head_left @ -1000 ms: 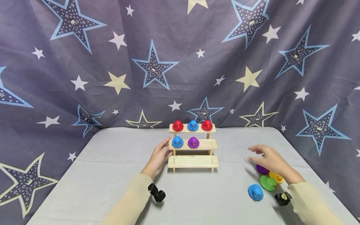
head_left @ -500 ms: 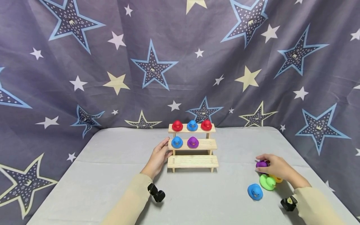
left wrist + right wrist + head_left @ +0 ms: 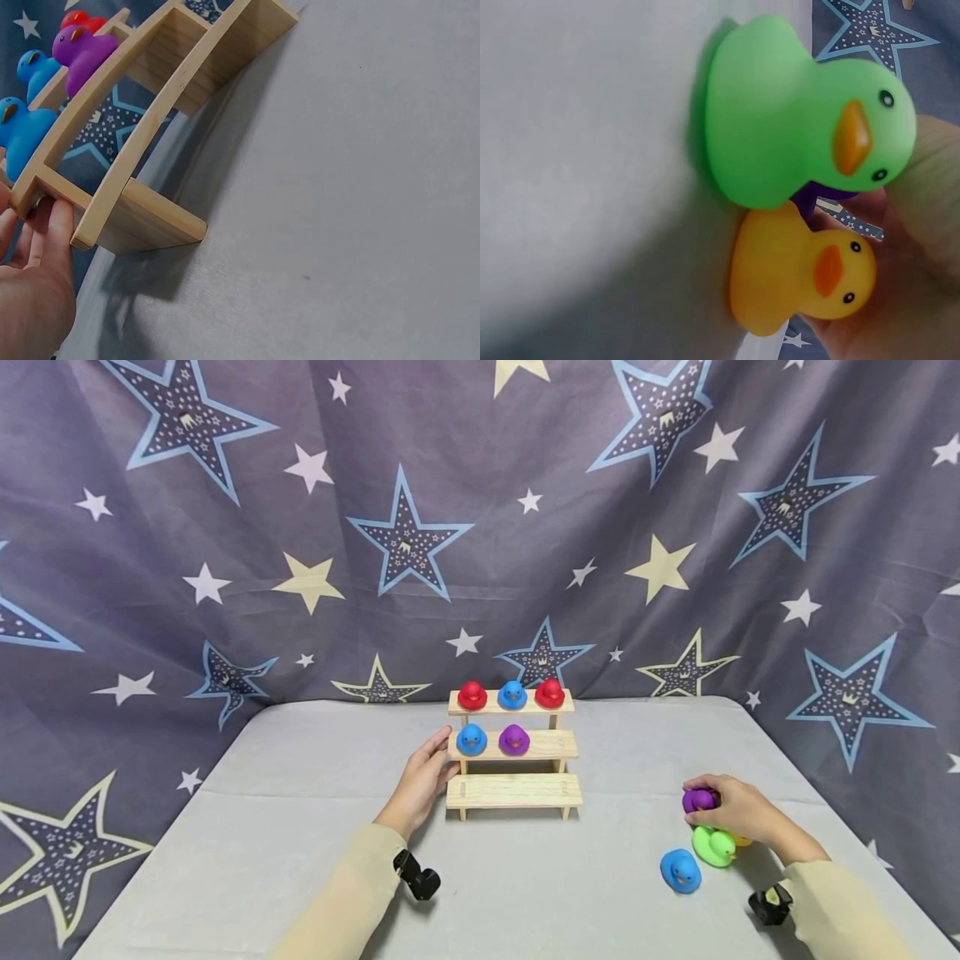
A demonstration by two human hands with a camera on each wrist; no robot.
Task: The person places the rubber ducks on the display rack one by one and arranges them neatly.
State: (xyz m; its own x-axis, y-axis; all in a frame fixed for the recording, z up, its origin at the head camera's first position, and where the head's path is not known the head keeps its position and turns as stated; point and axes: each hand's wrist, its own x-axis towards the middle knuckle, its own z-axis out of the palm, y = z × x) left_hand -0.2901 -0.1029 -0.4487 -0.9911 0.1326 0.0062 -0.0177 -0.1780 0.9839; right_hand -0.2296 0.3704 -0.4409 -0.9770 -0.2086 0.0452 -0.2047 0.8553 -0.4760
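A three-tier wooden stand (image 3: 517,790) is in the middle of the head view. My left hand (image 3: 418,781) grips the left end of its middle tier, fingers under the board in the left wrist view. Over at the right, my right hand (image 3: 744,810) pinches a purple rubber duck (image 3: 699,800) between thumb and fingers. A green rubber duck (image 3: 712,847) lies just in front of that hand. The yellow rubber duck (image 3: 772,270) beside it is mostly covered by the hand in the head view. In the right wrist view, the green and yellow ducks hide most of the purple one.
Two red ducks (image 3: 472,696) flank a blue duck (image 3: 512,695) on the top tier. Another blue duck (image 3: 472,740) and a purple duck (image 3: 514,740) occupy the middle tier. One blue duck (image 3: 681,871) lies at the table's right. Behind hangs a starred curtain (image 3: 480,527).
My right hand has come down and slightly right from above the loose ducks and taken hold of the purple duck. The left hand stays at the stand.
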